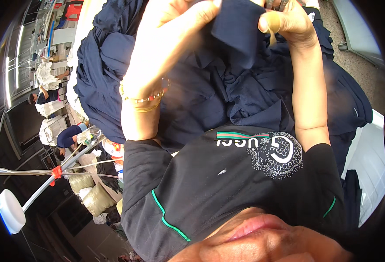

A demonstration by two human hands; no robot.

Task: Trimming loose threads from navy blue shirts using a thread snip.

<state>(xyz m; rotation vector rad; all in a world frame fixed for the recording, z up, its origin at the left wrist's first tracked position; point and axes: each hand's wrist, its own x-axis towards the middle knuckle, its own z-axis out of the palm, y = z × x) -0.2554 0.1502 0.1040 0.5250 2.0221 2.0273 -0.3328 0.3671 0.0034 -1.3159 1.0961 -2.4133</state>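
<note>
A piece of dark navy cloth [238,30] hangs between my two hands near the upper edge, partly blurred. My left hand [179,22], with bracelets and thin gold bangles [146,102] at its wrist, pinches the cloth's left upper edge between thumb and fingers. On the cloth's right side my right hand [293,26] grips it, its thumb wrapped in yellowish tape [272,22] with a loose end dangling. Fingertips of both hands are partly cut off by the frame's top. Beneath lies a large crumpled heap of navy fabric [253,94], spreading over my lap.
A white bin [369,153] stands at the right, below a pale machine panel [358,26]. At the left are a pole with a red tie [57,172], a white round lamp head [11,211] and stuffed sacks [98,198]. Two people [48,95] work farther off.
</note>
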